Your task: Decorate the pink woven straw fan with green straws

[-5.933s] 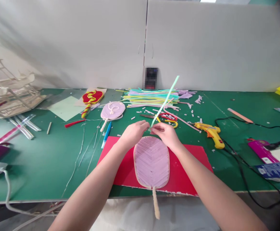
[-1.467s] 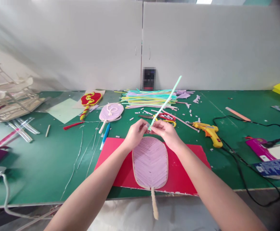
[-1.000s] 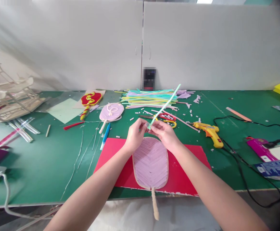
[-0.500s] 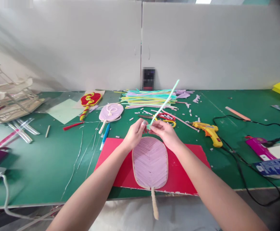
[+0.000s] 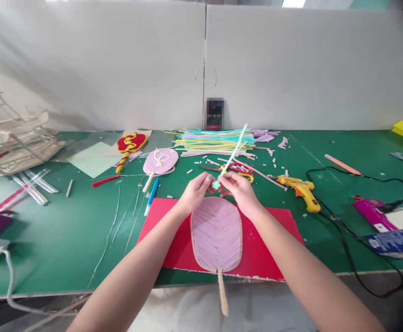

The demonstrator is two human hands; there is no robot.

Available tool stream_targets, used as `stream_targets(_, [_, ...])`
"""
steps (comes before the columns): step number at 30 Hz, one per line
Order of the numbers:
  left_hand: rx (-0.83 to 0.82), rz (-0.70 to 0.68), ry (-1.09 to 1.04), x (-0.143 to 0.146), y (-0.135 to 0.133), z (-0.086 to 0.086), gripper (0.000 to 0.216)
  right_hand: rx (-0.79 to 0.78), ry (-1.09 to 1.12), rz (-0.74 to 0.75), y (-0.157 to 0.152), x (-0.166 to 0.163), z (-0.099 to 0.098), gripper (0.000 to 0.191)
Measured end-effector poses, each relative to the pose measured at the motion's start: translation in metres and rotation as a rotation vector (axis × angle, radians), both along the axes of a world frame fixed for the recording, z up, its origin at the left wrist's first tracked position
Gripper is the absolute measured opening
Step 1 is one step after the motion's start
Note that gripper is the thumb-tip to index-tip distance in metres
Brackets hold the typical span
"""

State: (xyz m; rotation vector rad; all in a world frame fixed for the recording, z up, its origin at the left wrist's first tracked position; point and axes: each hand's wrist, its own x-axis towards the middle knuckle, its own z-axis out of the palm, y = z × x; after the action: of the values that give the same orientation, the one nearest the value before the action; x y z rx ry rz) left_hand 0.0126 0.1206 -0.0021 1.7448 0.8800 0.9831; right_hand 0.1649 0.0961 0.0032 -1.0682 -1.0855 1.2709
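Both hands meet just above the top of a pink leaf-shaped fan [image 5: 216,233] that lies on a red board [image 5: 274,240]. My left hand [image 5: 196,192] and my right hand [image 5: 238,190] pinch the lower end of a pale green pipe cleaner [image 5: 232,155], which slants up and to the right; its lower tip looks curled. The fan has a cream twisted handle [image 5: 223,293] that hangs over the table's front edge.
A pile of coloured pipe cleaners [image 5: 212,139] lies behind the hands, with scissors [image 5: 241,170] nearby. A yellow glue gun [image 5: 300,190] with a black cord [image 5: 353,249] sits to the right. At the left lie a second pink fan [image 5: 160,161], a red and yellow fan [image 5: 130,144] and a blue pen [image 5: 152,195].
The green pipe cleaner's free part has grown shorter and its upper tip has dropped and swung left, while its lower end has curled between my fingers. Both hands stay above the fan's top.
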Motion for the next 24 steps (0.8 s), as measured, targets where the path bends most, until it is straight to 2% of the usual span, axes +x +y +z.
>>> stream_targets(5, [-0.071,-0.009,-0.029,0.0024,-0.0007,0.0025,0.033,0.053,0.009,-0.086,0.002,0.0002,-0.0008,0.029])
stream_targets(10, [-0.074,-0.036,-0.049,0.0036,-0.0012,0.0021,0.026,0.051,-0.019,-0.085,0.0024,0.0002,-0.0012,0.028])
stream_targets(15, [-0.011,-0.048,-0.042,0.0008,0.0003,0.0016,0.022,0.036,-0.017,-0.062,0.0015,0.0003,-0.0003,0.028])
stream_targets(24, [0.148,-0.06,0.176,-0.0043,-0.0023,0.0092,0.017,0.031,-0.061,-0.041,0.0006,0.0024,0.0007,0.029])
